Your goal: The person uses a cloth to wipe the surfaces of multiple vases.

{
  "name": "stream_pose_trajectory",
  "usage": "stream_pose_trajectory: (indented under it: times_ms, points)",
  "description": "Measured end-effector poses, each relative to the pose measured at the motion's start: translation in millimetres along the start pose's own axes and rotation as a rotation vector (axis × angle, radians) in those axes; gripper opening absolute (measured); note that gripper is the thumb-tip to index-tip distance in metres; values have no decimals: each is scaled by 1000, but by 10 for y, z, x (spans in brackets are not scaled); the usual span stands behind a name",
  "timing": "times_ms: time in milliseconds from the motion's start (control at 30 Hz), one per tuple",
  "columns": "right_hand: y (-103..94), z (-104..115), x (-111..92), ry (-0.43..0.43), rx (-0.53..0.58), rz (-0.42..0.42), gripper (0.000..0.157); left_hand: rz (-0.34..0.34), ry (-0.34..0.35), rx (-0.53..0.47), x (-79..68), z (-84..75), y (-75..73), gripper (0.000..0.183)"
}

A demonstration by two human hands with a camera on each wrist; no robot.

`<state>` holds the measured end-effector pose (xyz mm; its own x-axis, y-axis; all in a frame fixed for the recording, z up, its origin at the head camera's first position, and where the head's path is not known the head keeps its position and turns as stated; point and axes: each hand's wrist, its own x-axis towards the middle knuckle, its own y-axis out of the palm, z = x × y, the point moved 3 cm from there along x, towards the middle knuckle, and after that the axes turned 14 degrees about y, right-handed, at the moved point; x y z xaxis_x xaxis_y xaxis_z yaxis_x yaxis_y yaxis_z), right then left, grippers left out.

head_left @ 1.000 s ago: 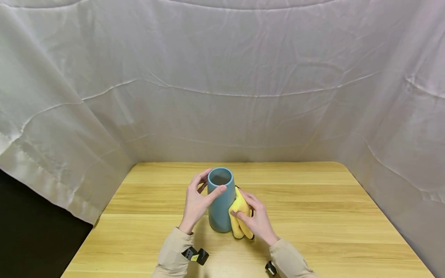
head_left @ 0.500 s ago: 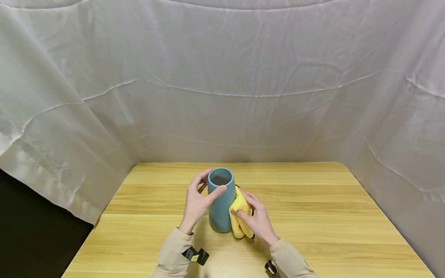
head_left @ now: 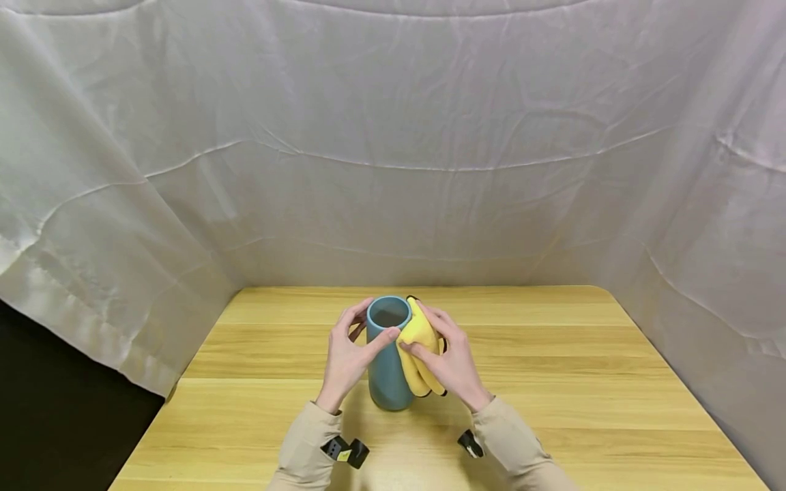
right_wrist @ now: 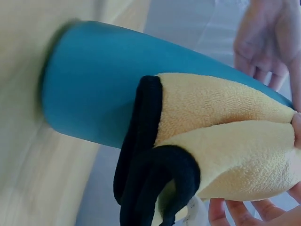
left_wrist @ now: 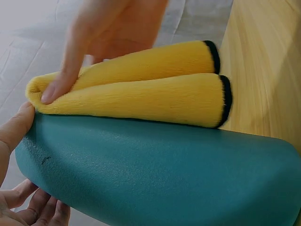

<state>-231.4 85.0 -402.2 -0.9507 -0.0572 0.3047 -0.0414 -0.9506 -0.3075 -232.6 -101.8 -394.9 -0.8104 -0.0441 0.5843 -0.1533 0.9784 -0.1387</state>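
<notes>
A tall blue-green vase [head_left: 388, 382] stands upright on the wooden table, its round mouth facing up. My left hand [head_left: 345, 354] grips it near the top, thumb on the near side and fingers behind. A dark mark shows on its surface in the left wrist view. On the vase's right side, my right hand [head_left: 451, 358] holds a folded yellow cloth [head_left: 419, 334] with black edging, pinched between thumb and fingers. The cloth [left_wrist: 136, 96] lies along the upper wall of the vase [left_wrist: 155, 165] in the left wrist view, its dark-edged ends hanging toward the base.
The light wooden table [head_left: 589, 382] spreads out on both sides of the vase. Grey-white fabric [head_left: 430, 204] hangs behind it and along both sides. A black area [head_left: 61, 409] lies beyond the table's left edge. Each sleeve carries a small black device [head_left: 346, 451] at the wrist.
My right hand has slid the yellow cloth up the vase's side, from mid-height to the rim. The left hand and the vase have stayed in place.
</notes>
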Motion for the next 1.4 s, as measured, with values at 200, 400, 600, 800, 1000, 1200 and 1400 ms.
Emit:
stream_pose_trajectory:
  times_ms: [200, 400, 600, 800, 1000, 1200, 1400]
  points:
    - [-5, 36, 14, 0, 18, 8, 68, -2, 2, 0, 2, 4, 1, 60]
    - [-1, 7, -2, -5, 16, -3, 67, 0, 1, -4, 3, -4, 1, 61]
    - [21, -176, -86, 24, 4, -2, 65, 2, -6, -4, -2, -1, 5, 62]
    - [60, -470, -179, 46, -37, 16, 64, -1, -10, -7, 3, 2, 4, 62]
    - [80, -621, -228, 79, -28, 35, 65, 1, -3, -8, 8, 3, 2, 62]
    - [79, -620, -230, 80, -23, 33, 64, 1, -2, -7, 12, 4, 3, 61]
    - [72, -576, -198, 95, -14, 39, 65, 0, -6, -5, 9, 3, 3, 61]
